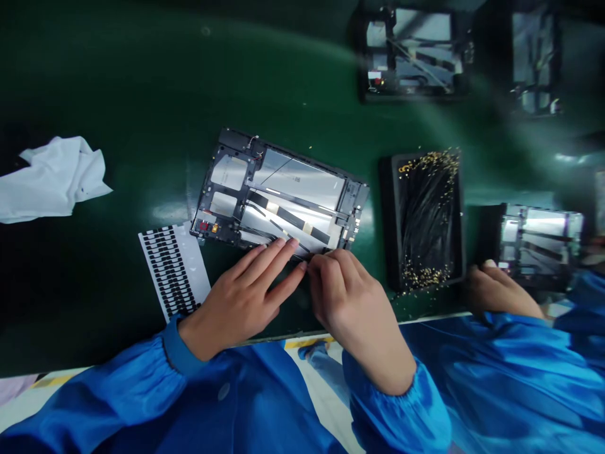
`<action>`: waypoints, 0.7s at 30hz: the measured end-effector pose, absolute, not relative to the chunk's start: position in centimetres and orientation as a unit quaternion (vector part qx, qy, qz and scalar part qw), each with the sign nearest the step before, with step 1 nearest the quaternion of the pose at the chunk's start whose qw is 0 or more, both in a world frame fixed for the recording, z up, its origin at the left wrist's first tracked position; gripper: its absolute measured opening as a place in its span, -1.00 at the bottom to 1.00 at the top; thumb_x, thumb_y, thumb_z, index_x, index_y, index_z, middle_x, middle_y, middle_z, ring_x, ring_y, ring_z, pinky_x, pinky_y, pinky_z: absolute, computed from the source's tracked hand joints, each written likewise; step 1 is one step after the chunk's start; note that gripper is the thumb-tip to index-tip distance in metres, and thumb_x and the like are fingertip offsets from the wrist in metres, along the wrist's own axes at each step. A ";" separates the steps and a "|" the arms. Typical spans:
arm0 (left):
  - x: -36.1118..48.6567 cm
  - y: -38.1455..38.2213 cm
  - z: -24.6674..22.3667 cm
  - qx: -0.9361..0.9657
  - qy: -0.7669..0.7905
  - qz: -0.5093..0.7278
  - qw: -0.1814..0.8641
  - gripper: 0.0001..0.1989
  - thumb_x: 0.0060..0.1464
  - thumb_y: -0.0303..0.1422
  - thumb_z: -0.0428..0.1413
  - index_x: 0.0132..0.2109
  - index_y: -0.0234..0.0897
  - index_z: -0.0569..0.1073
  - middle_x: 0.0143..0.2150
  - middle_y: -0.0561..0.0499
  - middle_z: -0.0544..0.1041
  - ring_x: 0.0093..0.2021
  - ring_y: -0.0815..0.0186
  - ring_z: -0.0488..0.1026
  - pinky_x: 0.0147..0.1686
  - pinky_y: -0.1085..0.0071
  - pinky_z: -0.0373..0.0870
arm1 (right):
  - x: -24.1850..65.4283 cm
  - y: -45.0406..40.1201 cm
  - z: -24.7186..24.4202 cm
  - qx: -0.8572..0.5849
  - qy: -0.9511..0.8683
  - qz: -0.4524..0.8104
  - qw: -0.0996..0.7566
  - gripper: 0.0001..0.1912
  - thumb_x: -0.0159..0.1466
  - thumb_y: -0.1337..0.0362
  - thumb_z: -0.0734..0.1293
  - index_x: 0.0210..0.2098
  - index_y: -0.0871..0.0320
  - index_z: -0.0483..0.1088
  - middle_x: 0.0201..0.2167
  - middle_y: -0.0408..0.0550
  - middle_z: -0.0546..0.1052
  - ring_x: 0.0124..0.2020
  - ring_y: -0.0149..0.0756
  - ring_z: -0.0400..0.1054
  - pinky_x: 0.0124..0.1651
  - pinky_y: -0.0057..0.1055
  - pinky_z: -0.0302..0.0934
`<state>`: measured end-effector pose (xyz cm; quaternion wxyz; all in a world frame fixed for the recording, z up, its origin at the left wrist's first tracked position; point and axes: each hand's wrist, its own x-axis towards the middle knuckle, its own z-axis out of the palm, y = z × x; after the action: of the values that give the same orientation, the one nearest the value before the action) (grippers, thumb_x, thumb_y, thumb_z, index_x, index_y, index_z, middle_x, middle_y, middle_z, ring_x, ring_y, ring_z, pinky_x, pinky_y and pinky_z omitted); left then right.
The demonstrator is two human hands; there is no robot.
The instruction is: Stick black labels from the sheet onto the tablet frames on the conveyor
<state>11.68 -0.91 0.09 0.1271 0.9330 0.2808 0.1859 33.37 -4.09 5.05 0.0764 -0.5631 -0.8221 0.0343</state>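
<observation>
An opened tablet-like device (297, 180) lies tilted on the green tabletop, its silvery inner plates, dark strips and ribbon cables exposed. My left hand (248, 290) lies at its lower edge, fingers stretched out, fingertips on the device. Beside it, my right hand (347, 293) is closed in a pinch at the lower right edge; whatever is between its fingertips is too small or hidden to make out. A white sheet with rows of black strips (174, 268) sits left of the device, near my left wrist.
A white cloth (70, 173) is on the left. Right of the device stands a black tray (393, 221) with many thin black pieces with gold ends. More opened devices (423, 38) are at the upper right. A co-worker's hand (503, 293) is beside another device (541, 243).
</observation>
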 end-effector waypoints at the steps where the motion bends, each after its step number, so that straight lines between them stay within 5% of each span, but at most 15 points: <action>1: 11.7 -0.9 0.1 0.933 0.282 0.185 0.126 -0.43 0.40 -0.43 0.13 0.49 -0.35 0.37 0.62 -0.29 0.30 0.63 0.05 0.24 0.59 0.11 0.25 | 33.4 -4.1 5.1 -0.565 -0.821 0.036 0.076 -0.85 0.53 0.51 0.25 -0.08 0.16 0.39 -0.29 0.00 0.48 -0.29 -0.14 0.35 -0.26 -0.26 0.33; 11: 11.9 -1.0 0.2 0.938 0.284 0.185 0.069 -0.51 0.44 -0.50 0.09 0.44 -0.37 0.40 0.57 -0.32 0.36 0.58 0.03 0.34 0.55 0.11 0.31 | 34.2 -4.0 5.1 -0.571 -0.780 0.107 0.231 -0.80 0.50 0.43 0.40 -0.02 -0.01 0.40 -0.27 -0.02 0.61 -0.30 -0.19 0.57 -0.30 -0.28 0.49; 21: 12.0 -1.2 0.1 0.934 0.294 0.183 0.091 -0.47 0.43 -0.45 0.13 0.48 -0.31 0.38 0.60 -0.26 0.33 0.61 0.07 0.28 0.59 0.12 0.24 | 33.7 -6.0 3.1 -0.628 -0.710 0.101 0.303 -0.80 0.46 0.43 0.46 0.02 0.04 0.51 -0.22 -0.06 0.64 -0.25 -0.21 0.59 -0.21 -0.28 0.53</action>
<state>11.97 -1.19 0.11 0.0909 0.9339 0.2935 0.1828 33.68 -5.96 3.12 0.3025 -0.6279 -0.7099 0.1012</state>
